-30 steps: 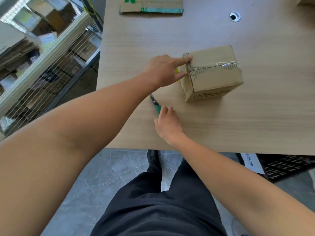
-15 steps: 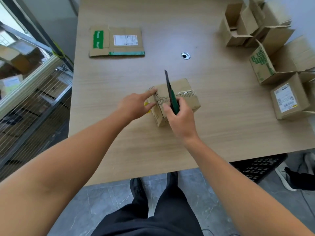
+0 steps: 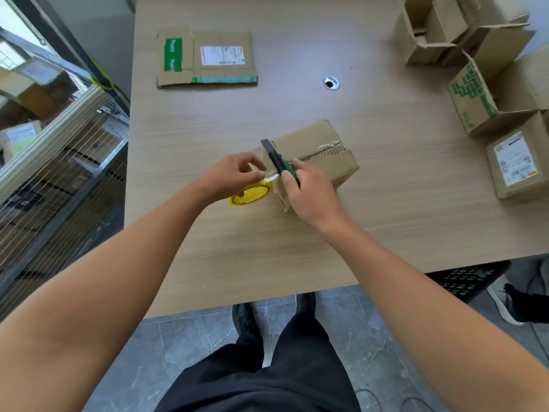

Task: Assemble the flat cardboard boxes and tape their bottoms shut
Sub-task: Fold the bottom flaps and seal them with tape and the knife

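A small cardboard box (image 3: 315, 150) stands in the middle of the wooden table (image 3: 386, 203), with a strip of clear tape along its top seam. My right hand (image 3: 309, 188) grips a green utility knife (image 3: 280, 163), its dark blade laid against the box's left edge. My left hand (image 3: 234, 176) pinches the clear tape stretched from that edge. A tape roll with a yellow core (image 3: 251, 194) lies flat on the table under my left hand, partly hidden by it.
A flat cardboard box (image 3: 208, 58) with green tape lies at the far left of the table. Several assembled boxes (image 3: 490, 84) crowd the right side. A cable hole (image 3: 331, 83) sits mid-table. A wire shelf (image 3: 53, 150) with boxes stands at the left.
My right hand picked the knife up from the table and brought it down to the box's left edge. My left hand moved from pressing the box to pinching the tape; the roll now shows.
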{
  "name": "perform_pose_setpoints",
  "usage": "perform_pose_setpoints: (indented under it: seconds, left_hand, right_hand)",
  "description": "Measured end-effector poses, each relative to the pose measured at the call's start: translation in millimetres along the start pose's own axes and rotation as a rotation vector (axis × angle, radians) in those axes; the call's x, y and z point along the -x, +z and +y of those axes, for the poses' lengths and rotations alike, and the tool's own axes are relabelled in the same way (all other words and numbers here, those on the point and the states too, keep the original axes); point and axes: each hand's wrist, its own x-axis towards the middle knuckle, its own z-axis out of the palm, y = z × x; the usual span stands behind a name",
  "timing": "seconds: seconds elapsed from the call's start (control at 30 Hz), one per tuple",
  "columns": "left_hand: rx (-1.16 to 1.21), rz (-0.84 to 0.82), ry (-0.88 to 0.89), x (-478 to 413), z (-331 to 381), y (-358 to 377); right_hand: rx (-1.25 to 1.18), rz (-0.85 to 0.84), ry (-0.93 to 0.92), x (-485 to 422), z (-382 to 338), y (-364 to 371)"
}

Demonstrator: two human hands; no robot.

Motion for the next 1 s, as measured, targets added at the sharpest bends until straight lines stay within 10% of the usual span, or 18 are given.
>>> perform_pose_setpoints:
  seconds: [0.6,1.0]
  left_hand:
    - [0.112,0.145,-0.149,27,-1,12]
    - [-0.341,0.398,-0.079,42,13,24]
  right_hand:
    - [0.251,-0.226,-0.01,1,-9,-11]
    - [0.476,-0.391,-0.031,-5,-8,4]
